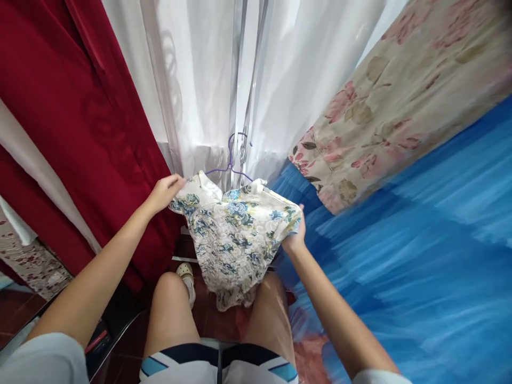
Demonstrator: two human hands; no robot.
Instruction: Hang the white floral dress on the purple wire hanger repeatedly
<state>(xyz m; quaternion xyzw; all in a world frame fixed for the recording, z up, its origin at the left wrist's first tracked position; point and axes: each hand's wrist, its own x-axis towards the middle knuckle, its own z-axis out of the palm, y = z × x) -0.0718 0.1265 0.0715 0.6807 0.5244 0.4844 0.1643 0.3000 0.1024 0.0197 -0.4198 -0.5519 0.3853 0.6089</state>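
Observation:
A cream blouse (240, 229) with blue and green flowers hangs on a thin purple hanger (231, 159) in front of me, over my knees. The hanger's hook rises out of the collar against the white curtain. At the blouse's left sleeve edge, my left hand (167, 193) pinches the cloth between thumb and fingers. My right hand (296, 234) is closed round the opposite sleeve, its fingers partly hidden behind the fabric. Between the two hands the shoulders of the blouse are spread wide, and its gathered hem hangs down between my legs.
A white curtain (200, 69) hangs straight ahead, with a dark red curtain (108, 117) to the left. Flowered cloth (360, 117) and a blue cloth (420, 240) fill the right side. A pale clog (186, 274) shows on the dark red tiled floor.

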